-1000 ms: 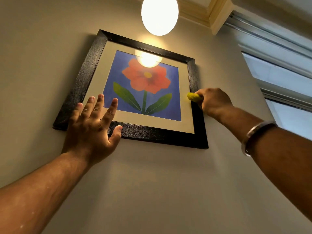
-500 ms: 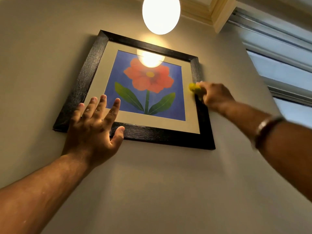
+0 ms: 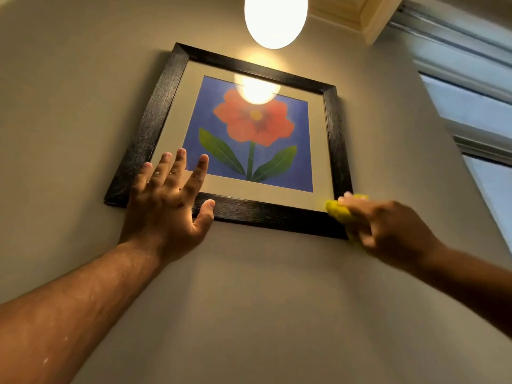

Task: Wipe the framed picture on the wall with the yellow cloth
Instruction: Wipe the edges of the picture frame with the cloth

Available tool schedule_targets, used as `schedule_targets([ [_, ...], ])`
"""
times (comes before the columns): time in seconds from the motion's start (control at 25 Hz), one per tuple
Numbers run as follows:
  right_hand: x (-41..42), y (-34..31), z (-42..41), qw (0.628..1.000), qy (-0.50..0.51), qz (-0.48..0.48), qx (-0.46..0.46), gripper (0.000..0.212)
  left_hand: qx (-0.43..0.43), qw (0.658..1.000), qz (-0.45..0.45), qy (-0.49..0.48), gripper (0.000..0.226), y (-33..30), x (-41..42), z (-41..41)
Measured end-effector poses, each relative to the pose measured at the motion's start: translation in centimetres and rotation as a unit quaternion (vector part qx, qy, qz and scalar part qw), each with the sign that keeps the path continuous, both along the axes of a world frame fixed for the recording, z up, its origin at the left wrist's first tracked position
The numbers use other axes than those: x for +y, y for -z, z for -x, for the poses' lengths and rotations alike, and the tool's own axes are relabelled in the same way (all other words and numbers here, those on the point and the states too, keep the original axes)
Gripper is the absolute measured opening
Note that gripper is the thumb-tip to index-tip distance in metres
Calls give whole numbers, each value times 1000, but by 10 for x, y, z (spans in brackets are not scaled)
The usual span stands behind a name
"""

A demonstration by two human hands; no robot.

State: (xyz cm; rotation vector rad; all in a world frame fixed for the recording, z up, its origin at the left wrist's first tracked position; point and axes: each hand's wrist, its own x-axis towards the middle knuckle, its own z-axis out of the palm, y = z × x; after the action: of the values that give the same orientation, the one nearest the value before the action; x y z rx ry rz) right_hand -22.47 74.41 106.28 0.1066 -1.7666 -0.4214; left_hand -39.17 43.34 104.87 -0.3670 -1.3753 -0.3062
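Observation:
A framed picture (image 3: 331, 128) hangs on the wall above me, with a black frame, a cream mat and a red flower on blue. My left hand (image 3: 166, 203) lies flat against its lower left corner, fingers spread over frame and mat. My right hand (image 3: 385, 228), blurred, covers the frame's lower right corner and is closed on a bunched yellow cloth (image 3: 339, 210). Only the cloth's left end and a sliver above the fingers show. The cloth touches the bottom right of the mat and frame.
A glowing round lamp (image 3: 275, 18) hangs just above the picture and is mirrored in its glass. A window (image 3: 476, 112) with a grey frame sits on the right. Bare beige wall (image 3: 249, 300) spreads below the frame.
My right hand with the cloth slid down the frame's right side from mid-height to the lower right corner. My left hand stayed pressed on the lower left corner.

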Motion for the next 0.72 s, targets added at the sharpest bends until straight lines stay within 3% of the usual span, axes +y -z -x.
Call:
schedule_targets([
  [0.08,8,-7,-5,999,17,-36,2,51,-4,1000,5,2,75,-1,-1,-1],
  [0.2,-10,-85,-1,997,67,33,29,40,-8,1000,3,0,74,0,-3,-2],
  [0.32,-33,-140,4,991,56,110,45,26,-8,1000,-1,1,74,3,-3,-2],
  [0.4,-31,-117,4,991,59,118,36,20,-9,1000,4,6,74,3,-3,-1],
  [0.56,-22,-21,-1,996,80,33,-14,15,-6,1000,5,-2,75,1,-2,-1],
  [0.72,-30,-94,-4,993,63,100,12,17,-9,1000,4,-2,74,2,-3,-2],
])
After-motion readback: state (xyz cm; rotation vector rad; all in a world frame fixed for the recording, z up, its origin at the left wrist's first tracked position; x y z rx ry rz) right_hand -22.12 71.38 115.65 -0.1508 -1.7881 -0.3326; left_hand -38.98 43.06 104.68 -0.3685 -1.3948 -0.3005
